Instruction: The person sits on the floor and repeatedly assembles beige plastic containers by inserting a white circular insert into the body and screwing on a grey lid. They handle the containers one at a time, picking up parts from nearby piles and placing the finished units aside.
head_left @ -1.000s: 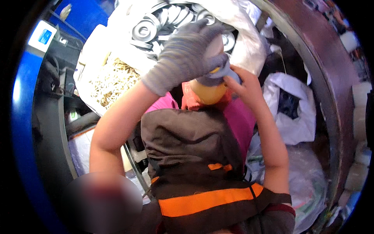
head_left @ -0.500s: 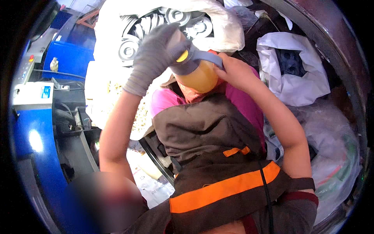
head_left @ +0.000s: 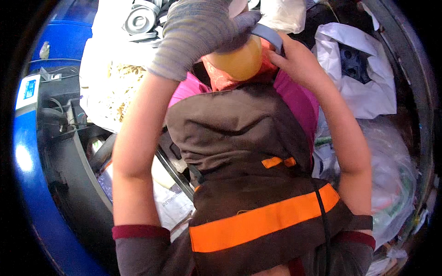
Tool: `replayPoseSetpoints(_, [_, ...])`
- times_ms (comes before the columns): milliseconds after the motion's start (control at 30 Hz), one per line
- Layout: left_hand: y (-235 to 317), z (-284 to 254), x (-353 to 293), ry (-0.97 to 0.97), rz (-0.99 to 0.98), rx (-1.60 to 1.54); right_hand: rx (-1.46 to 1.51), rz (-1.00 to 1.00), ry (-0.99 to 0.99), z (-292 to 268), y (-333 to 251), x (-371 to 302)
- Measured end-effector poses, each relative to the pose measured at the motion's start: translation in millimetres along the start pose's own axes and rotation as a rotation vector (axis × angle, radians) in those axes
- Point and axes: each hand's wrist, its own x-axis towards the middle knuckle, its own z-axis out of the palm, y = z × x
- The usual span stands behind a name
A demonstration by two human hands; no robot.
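Observation:
A jug (head_left: 241, 59) with a see-through body, amber liquid inside and a grey handle (head_left: 269, 36) is held up above my lap. My right hand (head_left: 295, 60), bare, is closed round that handle, thumb toward the body. A striped grey knit glove covers my left hand (head_left: 198, 39), whose fingers bend over the jug's top and hide the lid. Beneath the jug lies a red cloth (head_left: 221, 78) across my lap, beside the brown apron (head_left: 239, 124) with orange trim.
Grey ringed parts (head_left: 139, 20) fill a white bag at the far left, near pale pieces (head_left: 124, 87) in another. To the right, a white sack (head_left: 384, 94) holds dark blocks (head_left: 354, 64) above clear plastic wrapping (head_left: 391, 175). A blue machine (head_left: 27, 184) stands at left.
The jug and both hands sit higher in the picture. My gloved left hand now covers the lid and its yellow spot, which showed before. The whole view has shifted too.

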Motion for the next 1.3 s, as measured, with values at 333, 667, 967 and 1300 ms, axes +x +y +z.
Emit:
replayPoseSetpoints(333, [-50,6,-10,0.165,-0.34,-1.016,0.42,0.209,0.252,-24,18,-6])
replayPoseSetpoints(667, [-66,153,-94,0.16,-0.486,-0.576,0.448,0.352,-0.006,-46,12,-5])
replayPoseSetpoints(967, [-58,17,-85,-0.533,-0.447,-0.944,0.325,0.235,-0.528,-22,-46,70])
replayPoseSetpoints(1300, [-127,39,-208,0.845,-1.12,-2.017,0.449,0.133,-0.533,107,-11,161])
